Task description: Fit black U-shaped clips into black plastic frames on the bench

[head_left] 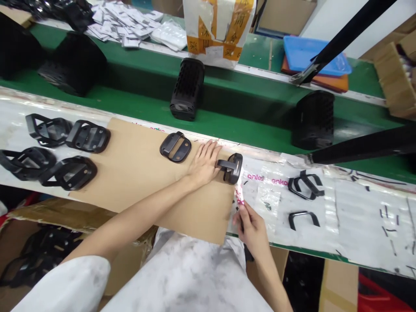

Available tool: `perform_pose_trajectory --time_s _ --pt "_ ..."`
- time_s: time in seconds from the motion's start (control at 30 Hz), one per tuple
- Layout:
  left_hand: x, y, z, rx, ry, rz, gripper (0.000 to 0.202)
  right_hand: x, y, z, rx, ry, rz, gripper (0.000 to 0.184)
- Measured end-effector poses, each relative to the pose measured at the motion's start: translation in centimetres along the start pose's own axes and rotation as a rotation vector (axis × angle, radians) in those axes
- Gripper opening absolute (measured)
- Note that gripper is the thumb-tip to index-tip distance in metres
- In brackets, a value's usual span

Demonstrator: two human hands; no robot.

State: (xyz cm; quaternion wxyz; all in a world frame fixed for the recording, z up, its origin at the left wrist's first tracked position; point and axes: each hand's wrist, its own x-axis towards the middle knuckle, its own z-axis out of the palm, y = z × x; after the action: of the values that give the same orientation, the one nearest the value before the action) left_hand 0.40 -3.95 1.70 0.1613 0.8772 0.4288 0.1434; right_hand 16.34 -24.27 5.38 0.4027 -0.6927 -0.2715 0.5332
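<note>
My left hand (204, 164) lies flat on a sheet of brown cardboard (130, 173), fingers stretched out. Against its right side, a black plastic frame with a raised bar (233, 168) stands at the cardboard's right edge. Just below that frame, my right hand (251, 223) is closed on the lower end of a slim white thing with pink marks (239, 194); its upper end reaches up to the frame, and I cannot make out its kind. Another black frame (176, 147) rests on the cardboard, left of my left hand.
Several similar black frames (87, 136) are grouped at the left. Loose black bar pieces (303, 219) lie on the white plastic-covered bench at the right. Beyond is a green belt (143, 104) carrying black housings (187, 89). Dark metal posts (344, 39) slant across the right side.
</note>
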Motion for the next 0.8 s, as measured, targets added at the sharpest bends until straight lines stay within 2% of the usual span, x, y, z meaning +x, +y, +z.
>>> perform_pose_trajectory --time_s 0.17,0.23,0.33,0.37,0.53,0.7,0.8 --pt "0.0 0.0 -0.1 0.008 0.004 0.000 0.074 -0.4 -0.3 -0.1 0.071 0.291 -0.150 0.051" --pt "0.0 0.0 0.0 0.006 0.009 -0.001 0.073 -0.1 0.1 0.1 0.007 0.213 -0.140 0.053" --pt "0.0 -0.1 0.0 -0.004 0.010 0.002 0.072 0.5 0.6 -0.3 -0.136 -0.010 -0.052 0.059" --pt "0.0 -0.1 0.0 -0.009 0.011 0.003 0.072 0.6 0.6 -0.6 -0.166 -0.021 -0.044 0.061" --pt "0.1 0.0 0.1 -0.028 0.023 -0.004 0.068 0.4 1.0 -0.8 -0.138 0.180 -0.134 0.066" --pt "0.2 0.2 0.0 -0.026 0.002 -0.010 0.068 -0.2 1.8 0.5 0.043 0.052 0.030 0.065" --pt "0.2 0.2 -0.1 -0.017 -0.002 -0.009 0.068 -0.6 1.2 0.6 0.082 0.135 0.002 0.055"
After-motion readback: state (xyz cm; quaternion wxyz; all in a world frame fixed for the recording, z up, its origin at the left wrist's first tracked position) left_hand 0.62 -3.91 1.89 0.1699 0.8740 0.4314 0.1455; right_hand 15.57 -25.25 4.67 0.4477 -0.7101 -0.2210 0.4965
